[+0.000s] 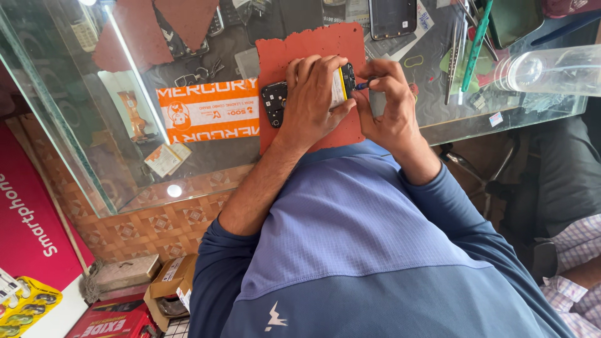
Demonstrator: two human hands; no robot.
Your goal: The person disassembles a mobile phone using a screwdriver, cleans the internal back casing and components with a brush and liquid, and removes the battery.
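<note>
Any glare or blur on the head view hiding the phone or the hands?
Head view: daylight, sharp; glare spots on the glass counter only; wide-angle bend at the edges; phone on the red mat, left hand and right hand clear.

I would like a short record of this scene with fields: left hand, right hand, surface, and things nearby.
left hand: left hand presses down on an opened phone, back cover off
right hand: right hand pinches a small blue tool at the phone's end
surface: red mat on a glass counter
nearby: green tool, clear plastic cup lying on its side, orange card
</note>
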